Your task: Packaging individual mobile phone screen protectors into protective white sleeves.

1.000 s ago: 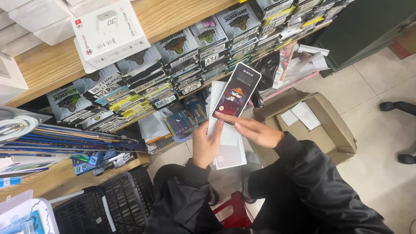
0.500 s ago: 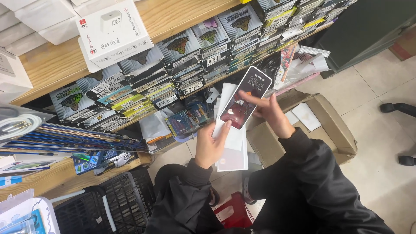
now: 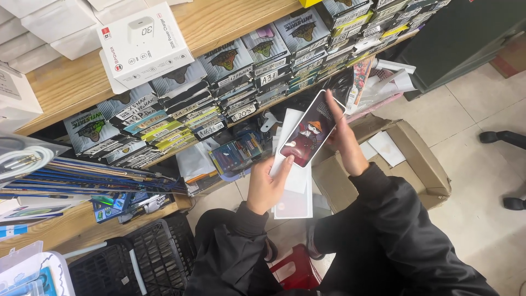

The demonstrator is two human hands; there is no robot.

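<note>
A phone case [image 3: 310, 133] with a dark red cartoon picture is held tilted in front of the shelves. My left hand [image 3: 267, 185] pinches its lower end and also holds several flat white packets [image 3: 294, 186] stacked behind it. My right hand [image 3: 345, 138] lies along the case's upper right edge, fingers stretched up to its top corner. Both arms wear black sleeves.
A wooden shelf [image 3: 230, 22] carries white boxes [image 3: 143, 45]. Below it stand rows of packaged screen protectors [image 3: 241, 77]. An open cardboard box [image 3: 416, 159] sits on the tiled floor at right. Black plastic crates [image 3: 137, 257] and a red stool [image 3: 293, 268] are below. Someone's shoes [image 3: 501, 137] show at far right.
My right hand has slid from the middle of the case up along its right edge to the top corner. The case has risen slightly and tilted more upright.
</note>
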